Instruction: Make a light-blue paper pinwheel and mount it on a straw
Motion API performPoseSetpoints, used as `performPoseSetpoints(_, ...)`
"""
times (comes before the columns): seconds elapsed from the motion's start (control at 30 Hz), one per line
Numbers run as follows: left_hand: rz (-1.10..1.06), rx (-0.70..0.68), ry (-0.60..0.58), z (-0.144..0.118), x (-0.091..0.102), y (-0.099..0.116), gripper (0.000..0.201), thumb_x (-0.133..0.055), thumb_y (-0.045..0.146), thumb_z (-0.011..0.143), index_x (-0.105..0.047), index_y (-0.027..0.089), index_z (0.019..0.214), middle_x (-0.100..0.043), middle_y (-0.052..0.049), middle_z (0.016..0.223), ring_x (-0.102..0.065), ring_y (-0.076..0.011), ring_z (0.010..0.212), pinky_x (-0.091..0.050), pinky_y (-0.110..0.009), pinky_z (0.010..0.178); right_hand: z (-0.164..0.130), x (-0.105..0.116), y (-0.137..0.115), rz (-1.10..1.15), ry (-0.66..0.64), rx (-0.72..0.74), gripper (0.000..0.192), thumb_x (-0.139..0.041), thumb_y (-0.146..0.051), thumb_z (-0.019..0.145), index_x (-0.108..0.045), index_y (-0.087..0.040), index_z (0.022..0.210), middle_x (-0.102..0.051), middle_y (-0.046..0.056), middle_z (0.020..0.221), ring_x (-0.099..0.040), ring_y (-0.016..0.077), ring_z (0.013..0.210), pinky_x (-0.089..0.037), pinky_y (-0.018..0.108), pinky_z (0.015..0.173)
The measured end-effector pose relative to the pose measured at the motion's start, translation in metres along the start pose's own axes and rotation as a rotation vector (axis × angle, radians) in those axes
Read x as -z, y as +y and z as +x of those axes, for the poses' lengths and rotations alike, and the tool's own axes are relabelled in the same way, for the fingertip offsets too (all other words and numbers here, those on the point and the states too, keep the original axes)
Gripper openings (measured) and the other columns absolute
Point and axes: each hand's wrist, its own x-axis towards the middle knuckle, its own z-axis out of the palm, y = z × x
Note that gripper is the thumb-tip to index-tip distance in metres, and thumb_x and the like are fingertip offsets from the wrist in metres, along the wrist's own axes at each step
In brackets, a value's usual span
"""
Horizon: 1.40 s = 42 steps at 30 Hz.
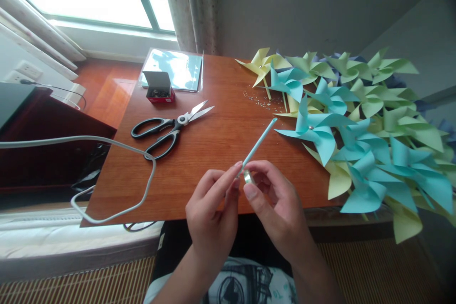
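My left hand pinches the near end of a light blue paper straw that points up and away to the right over the wooden table. Close beside it, my right hand holds a small roll of clear tape against the straw's near end. Both hands hover at the table's front edge. A large heap of blue, yellow and green paper pinwheels lies just right of the straw's tip.
Black-handled scissors lie open at the table's left centre. Behind them stand a small red box of pins and a plastic-wrapped paper pack. Tiny scattered bits lie near the pinwheels. A grey cable loops over the left edge.
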Motion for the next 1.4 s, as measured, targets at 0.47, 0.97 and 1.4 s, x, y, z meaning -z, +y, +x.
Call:
performPoseSetpoints(0.47, -0.373, 0.337, -0.035, 0.001, -0.001, 0.008, 0.027, -0.068, 0.017, 0.092, -0.077, 0.026, 0.115, -0.067, -0.002, 0.081, -0.062, -0.011, 0.062, -0.052, -0.019, 0.053, 0.003, 0.004, 0.006, 0.051, -0.02, 0.01, 0.017, -0.058, -0.035, 0.098, -0.066, -0.024, 0.109, -0.069, 0.005, 0.106, -0.067, 0.0219, 0.096, -0.056, 0.035, 0.084)
performPoseSetpoints(0.97, -0.731, 0.677, -0.127, 0.003, 0.002, 0.008, 0.023, -0.074, 0.024, 0.088, -0.078, 0.021, 0.11, -0.071, -0.004, 0.076, -0.061, -0.009, 0.053, -0.045, -0.015, 0.041, 0.005, 0.013, 0.009, 0.069, -0.023, 0.016, 0.019, -0.062, -0.036, 0.095, -0.069, -0.023, 0.108, -0.072, 0.006, 0.105, -0.068, 0.0237, 0.097, -0.056, 0.036, 0.086)
performPoseSetpoints(1.4, -0.695, 0.612, -0.085, 0.003, -0.001, 0.01, 0.023, -0.071, 0.02, 0.091, -0.078, 0.028, 0.111, -0.07, 0.0, 0.078, -0.061, -0.0068, 0.057, -0.048, -0.012, 0.046, 0.002, 0.014, 0.011, 0.096, -0.02, 0.098, 0.022, -0.06, -0.039, 0.097, -0.068, -0.026, 0.113, -0.068, 0.004, 0.107, -0.066, 0.0213, 0.096, -0.053, 0.033, 0.085)
